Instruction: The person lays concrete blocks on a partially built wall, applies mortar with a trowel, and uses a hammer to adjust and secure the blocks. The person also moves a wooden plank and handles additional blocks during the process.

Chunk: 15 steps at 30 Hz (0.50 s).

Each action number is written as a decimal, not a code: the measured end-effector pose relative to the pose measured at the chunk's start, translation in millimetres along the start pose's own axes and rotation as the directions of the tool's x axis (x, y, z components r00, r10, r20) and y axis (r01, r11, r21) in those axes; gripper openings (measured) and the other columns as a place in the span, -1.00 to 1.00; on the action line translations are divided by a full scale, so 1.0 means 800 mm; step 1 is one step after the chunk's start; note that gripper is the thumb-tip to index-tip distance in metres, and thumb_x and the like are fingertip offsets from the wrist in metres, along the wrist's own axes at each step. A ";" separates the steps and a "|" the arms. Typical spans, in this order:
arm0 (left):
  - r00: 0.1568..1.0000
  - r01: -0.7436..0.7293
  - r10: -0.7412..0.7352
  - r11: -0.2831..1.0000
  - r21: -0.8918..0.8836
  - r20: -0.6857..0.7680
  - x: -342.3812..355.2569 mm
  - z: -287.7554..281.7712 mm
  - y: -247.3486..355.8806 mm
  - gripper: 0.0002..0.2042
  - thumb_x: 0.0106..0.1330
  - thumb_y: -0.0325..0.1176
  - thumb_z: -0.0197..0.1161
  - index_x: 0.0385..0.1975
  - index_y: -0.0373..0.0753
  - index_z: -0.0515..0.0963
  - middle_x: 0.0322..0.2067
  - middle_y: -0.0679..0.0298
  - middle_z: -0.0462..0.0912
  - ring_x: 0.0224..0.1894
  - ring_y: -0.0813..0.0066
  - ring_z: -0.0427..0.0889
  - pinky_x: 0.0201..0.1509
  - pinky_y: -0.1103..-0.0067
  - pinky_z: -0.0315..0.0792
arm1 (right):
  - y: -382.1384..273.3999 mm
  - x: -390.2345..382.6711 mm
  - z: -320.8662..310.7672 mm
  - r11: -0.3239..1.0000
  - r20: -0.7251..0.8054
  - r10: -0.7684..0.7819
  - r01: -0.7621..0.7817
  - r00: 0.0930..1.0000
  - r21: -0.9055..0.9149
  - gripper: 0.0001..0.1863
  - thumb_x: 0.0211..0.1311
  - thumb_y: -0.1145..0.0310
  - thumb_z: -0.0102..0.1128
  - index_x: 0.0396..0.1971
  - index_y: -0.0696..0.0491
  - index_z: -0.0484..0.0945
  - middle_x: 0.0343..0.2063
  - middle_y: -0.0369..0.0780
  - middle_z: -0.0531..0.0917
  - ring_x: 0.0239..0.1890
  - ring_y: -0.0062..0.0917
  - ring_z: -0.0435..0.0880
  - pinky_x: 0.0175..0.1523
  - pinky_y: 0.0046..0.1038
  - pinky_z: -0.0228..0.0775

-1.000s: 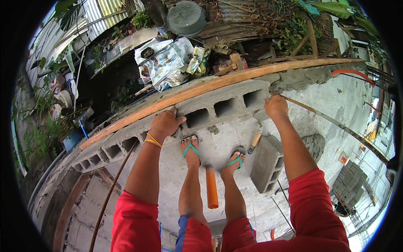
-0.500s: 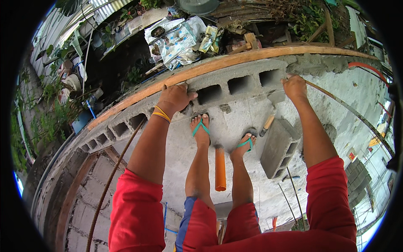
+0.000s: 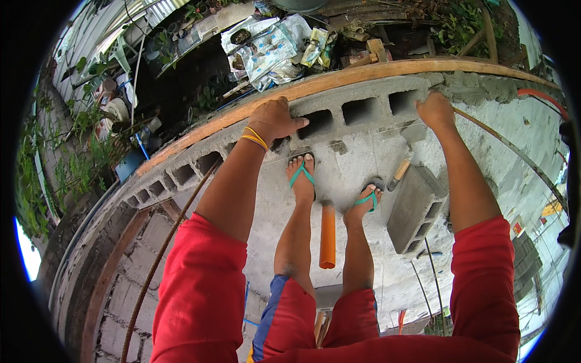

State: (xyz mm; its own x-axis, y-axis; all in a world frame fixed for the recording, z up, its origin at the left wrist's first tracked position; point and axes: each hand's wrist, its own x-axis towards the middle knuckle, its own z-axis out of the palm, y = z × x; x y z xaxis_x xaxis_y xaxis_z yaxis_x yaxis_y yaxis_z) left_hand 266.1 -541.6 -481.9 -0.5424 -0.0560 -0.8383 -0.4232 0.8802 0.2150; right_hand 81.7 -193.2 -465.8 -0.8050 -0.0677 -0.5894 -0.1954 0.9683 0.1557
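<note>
A grey concrete hollow block (image 3: 358, 93) lies in the row along the top of a low wall, its dark openings facing me. My left hand (image 3: 275, 119) is closed over its left end, thumb on the near side by an opening. At the right end my right hand (image 3: 436, 111) grips the block, fingers partly hidden behind it. A thin string (image 3: 357, 139) runs across just on my side of the blocks. Between my feet and a loose block lies a trowel, its wooden handle (image 3: 398, 174) toward me.
A long timber board (image 3: 339, 76) follows the wall's far side. The loose hollow block (image 3: 414, 209) rests right of my feet. An orange pipe (image 3: 327, 236) stands between my legs. Rusty rebars rise at left (image 3: 158, 260) and right (image 3: 511, 145). Wrappers and debris (image 3: 275, 51) lie beyond.
The whole view has shifted slightly, so the scene sits farther right and higher. My left hand has edged a little forward and right over the block's end; my right hand keeps its grip.
</note>
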 end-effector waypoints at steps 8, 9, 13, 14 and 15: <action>0.999 0.015 -0.015 1.000 -0.007 -0.041 0.021 0.034 0.002 -0.48 0.34 -0.01 0.28 0.08 -0.35 0.65 0.10 -0.08 0.69 0.20 -0.01 0.65 0.30 0.27 0.51 | 0.003 0.017 0.011 0.997 0.016 -0.050 0.051 0.999 -0.065 -0.56 0.33 0.11 0.32 -0.07 0.23 0.69 0.03 0.07 0.71 0.14 -0.07 0.69 0.25 -0.17 0.53; 0.999 0.017 -0.018 1.000 -0.015 -0.033 0.021 0.034 0.002 -0.49 0.34 -0.02 0.28 0.07 -0.34 0.65 0.09 -0.07 0.69 0.20 -0.01 0.65 0.30 0.27 0.51 | 0.005 0.018 0.013 0.997 -0.004 -0.051 0.050 0.999 -0.063 -0.55 0.34 0.11 0.32 -0.07 0.23 0.69 0.03 0.06 0.71 0.14 -0.07 0.69 0.25 -0.17 0.53; 0.999 0.016 -0.017 1.000 -0.017 -0.041 0.012 0.030 0.008 -0.51 0.33 -0.05 0.26 0.05 -0.34 0.67 0.09 -0.07 0.70 0.20 0.00 0.65 0.30 0.28 0.51 | 0.013 0.019 0.017 0.993 -0.041 -0.104 0.102 0.994 -0.057 -0.55 0.33 0.11 0.33 -0.08 0.24 0.68 0.01 0.07 0.71 0.11 -0.05 0.69 0.23 -0.16 0.53; 0.999 0.015 -0.015 1.000 -0.005 -0.042 0.010 0.029 0.009 -0.51 0.33 -0.05 0.26 0.05 -0.34 0.67 0.08 -0.07 0.70 0.19 0.00 0.65 0.29 0.28 0.51 | 0.015 0.019 0.018 0.991 -0.035 -0.118 0.116 0.992 -0.061 -0.55 0.32 0.11 0.33 -0.08 0.24 0.69 0.01 0.07 0.71 0.11 -0.05 0.69 0.23 -0.15 0.52; 0.999 0.012 -0.013 1.000 -0.009 -0.044 0.008 0.028 0.010 -0.52 0.33 -0.04 0.27 0.04 -0.34 0.67 0.08 -0.07 0.70 0.19 0.00 0.65 0.29 0.28 0.51 | 0.016 0.019 0.018 0.990 -0.024 -0.127 0.125 0.992 -0.068 -0.55 0.32 0.11 0.34 -0.08 0.24 0.69 0.00 0.07 0.71 0.10 -0.05 0.69 0.23 -0.15 0.52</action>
State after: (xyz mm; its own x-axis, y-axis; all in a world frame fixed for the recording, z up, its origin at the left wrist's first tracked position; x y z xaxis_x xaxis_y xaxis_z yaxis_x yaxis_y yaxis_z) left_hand 275.5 -524.1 -496.8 -0.5685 -0.0880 -0.8180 -0.4367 0.8749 0.2093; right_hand 74.7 -178.1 -484.5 -0.7869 -0.1954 -0.5854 -0.3317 0.9338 0.1343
